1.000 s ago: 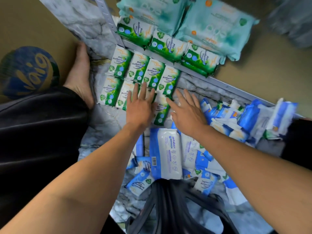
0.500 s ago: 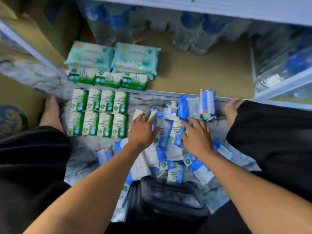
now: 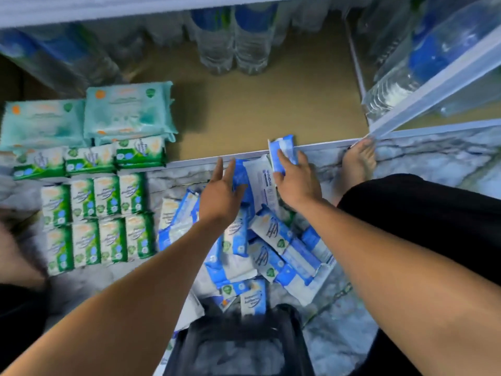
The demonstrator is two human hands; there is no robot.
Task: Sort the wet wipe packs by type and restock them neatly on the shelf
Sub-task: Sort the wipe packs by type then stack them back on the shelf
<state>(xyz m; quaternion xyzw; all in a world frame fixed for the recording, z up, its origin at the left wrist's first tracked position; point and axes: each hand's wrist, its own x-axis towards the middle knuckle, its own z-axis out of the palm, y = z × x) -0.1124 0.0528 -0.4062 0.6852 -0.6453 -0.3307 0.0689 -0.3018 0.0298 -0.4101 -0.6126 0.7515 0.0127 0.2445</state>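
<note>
Grip: right hand [image 3: 296,183] clamped on blue pack [image 3: 283,147]; left hand [image 3: 221,196] spread over half-hidden pile [image 3: 282,245]

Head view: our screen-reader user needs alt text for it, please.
A person's right hand grips a blue wet wipe pack at the edge of the shelf while the left hand rests on a loose pile of blue packs on the floor. Left of them, green packs lie in two neat rows, with teal packs on the shelf behind.

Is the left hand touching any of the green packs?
No, the left hand lies on the blue packs in the loose pile, apart from the green packs set in rows beside it.
</note>
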